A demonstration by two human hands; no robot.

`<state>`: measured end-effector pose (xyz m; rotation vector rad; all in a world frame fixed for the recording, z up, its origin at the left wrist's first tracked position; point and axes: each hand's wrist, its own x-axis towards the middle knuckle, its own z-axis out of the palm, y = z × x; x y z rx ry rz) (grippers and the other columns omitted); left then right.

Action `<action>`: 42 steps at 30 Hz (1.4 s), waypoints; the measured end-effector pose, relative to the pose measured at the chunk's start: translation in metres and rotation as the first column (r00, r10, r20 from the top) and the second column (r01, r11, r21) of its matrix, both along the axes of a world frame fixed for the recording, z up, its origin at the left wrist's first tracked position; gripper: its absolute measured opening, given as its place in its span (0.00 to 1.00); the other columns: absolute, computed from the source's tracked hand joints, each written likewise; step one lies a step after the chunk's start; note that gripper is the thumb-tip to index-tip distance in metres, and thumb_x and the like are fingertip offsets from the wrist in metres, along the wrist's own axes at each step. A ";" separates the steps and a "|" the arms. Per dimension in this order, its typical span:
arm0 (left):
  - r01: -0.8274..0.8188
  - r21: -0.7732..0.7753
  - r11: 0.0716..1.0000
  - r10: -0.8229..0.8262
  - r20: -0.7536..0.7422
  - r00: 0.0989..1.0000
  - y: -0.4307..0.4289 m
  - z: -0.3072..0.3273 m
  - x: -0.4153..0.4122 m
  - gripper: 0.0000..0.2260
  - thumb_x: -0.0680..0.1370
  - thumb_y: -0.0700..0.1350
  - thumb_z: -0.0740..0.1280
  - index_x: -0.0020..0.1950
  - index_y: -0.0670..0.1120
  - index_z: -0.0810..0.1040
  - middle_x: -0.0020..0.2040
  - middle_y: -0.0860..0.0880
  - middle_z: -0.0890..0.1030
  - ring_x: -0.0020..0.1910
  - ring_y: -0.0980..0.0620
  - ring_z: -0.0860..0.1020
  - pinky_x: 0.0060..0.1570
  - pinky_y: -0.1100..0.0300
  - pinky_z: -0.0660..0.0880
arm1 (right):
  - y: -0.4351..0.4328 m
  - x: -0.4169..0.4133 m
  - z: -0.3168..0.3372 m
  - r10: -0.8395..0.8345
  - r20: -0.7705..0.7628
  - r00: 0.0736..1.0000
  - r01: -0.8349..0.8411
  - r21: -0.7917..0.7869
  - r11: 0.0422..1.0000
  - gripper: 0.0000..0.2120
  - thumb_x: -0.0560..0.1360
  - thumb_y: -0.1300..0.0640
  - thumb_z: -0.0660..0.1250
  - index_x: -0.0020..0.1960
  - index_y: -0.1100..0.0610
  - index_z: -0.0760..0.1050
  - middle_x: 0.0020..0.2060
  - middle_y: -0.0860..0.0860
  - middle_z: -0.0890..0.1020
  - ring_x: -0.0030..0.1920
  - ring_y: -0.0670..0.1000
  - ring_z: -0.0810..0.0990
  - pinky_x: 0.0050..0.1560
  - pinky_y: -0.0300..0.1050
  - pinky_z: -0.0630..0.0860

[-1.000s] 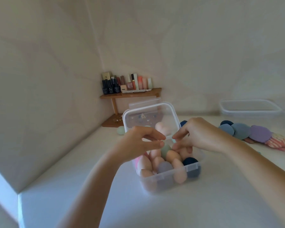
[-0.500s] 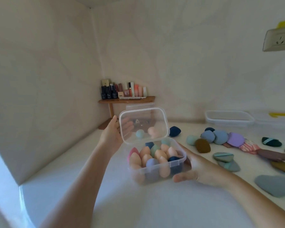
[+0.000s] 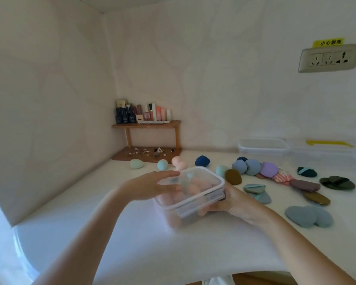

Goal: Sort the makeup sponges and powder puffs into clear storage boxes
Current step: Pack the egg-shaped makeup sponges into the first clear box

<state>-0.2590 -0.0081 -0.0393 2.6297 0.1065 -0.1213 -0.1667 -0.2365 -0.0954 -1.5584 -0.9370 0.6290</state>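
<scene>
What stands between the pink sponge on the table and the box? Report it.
The clear lid lies over the box, covering its opening, with the left hand flat on top; the right hand holds the box. Nothing else visible lies between the pink sponge and the box.

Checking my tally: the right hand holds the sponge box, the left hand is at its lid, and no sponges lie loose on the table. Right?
No: the head view shows a mint sponge, a teal sponge and a peach sponge loose on the table. The right hand does hold the sponge box, left hand at its lid.
</scene>
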 end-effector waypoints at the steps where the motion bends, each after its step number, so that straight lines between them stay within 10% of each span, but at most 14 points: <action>1: -0.013 0.079 0.997 0.014 -0.010 1.000 -0.005 0.001 -0.001 0.24 0.77 0.61 0.58 0.73 0.61 0.60 0.74 0.57 0.62 0.71 0.52 0.63 0.65 0.57 0.60 | -0.001 0.000 0.000 0.020 -0.012 1.000 -0.020 -0.002 1.000 0.33 0.67 0.65 0.76 0.69 0.49 0.69 0.61 0.52 0.80 0.64 0.52 0.77 0.65 0.50 0.73; 10: 0.012 0.392 0.920 0.040 -0.124 0.992 -0.054 -0.009 0.000 0.51 0.62 0.76 0.58 0.75 0.58 0.38 0.77 0.47 0.37 0.76 0.43 0.39 0.69 0.34 0.39 | -0.015 0.016 -0.007 0.120 -0.127 0.985 -0.113 0.062 0.992 0.53 0.65 0.65 0.79 0.76 0.38 0.51 0.73 0.51 0.67 0.71 0.53 0.69 0.70 0.59 0.66; 18: -0.016 0.484 0.875 0.035 -0.031 0.999 -0.066 -0.013 0.008 0.51 0.64 0.70 0.67 0.76 0.56 0.41 0.75 0.43 0.52 0.72 0.38 0.54 0.69 0.36 0.51 | -0.033 0.007 -0.002 -0.019 -0.084 0.996 0.022 0.038 0.999 0.34 0.61 0.52 0.80 0.65 0.45 0.74 0.65 0.46 0.75 0.61 0.47 0.79 0.61 0.42 0.74; 28: -0.001 0.408 0.913 -0.010 0.025 1.000 -0.064 -0.013 0.007 0.47 0.66 0.66 0.70 0.76 0.59 0.46 0.74 0.46 0.56 0.70 0.42 0.57 0.69 0.43 0.54 | -0.038 -0.010 -0.009 -0.278 0.576 0.769 0.320 0.031 0.947 0.24 0.72 0.55 0.72 0.66 0.43 0.72 0.56 0.38 0.80 0.55 0.34 0.78 0.57 0.29 0.72; 33: -0.016 0.383 0.924 0.053 -0.085 0.995 -0.067 0.000 0.009 0.49 0.63 0.75 0.63 0.75 0.61 0.42 0.76 0.46 0.51 0.73 0.39 0.53 0.68 0.43 0.55 | -0.042 -0.009 -0.009 -0.292 0.545 0.786 0.311 0.060 0.948 0.26 0.69 0.53 0.74 0.65 0.42 0.73 0.57 0.40 0.81 0.55 0.37 0.80 0.60 0.37 0.75; 42: -0.046 0.417 0.908 0.091 -0.088 0.992 -0.083 -0.001 0.013 0.47 0.67 0.61 0.71 0.76 0.55 0.44 0.76 0.40 0.53 0.72 0.36 0.55 0.68 0.41 0.54 | -0.037 -0.014 -0.014 -0.388 0.542 0.746 0.377 0.137 0.916 0.25 0.70 0.57 0.74 0.64 0.44 0.74 0.55 0.41 0.81 0.54 0.40 0.81 0.59 0.35 0.74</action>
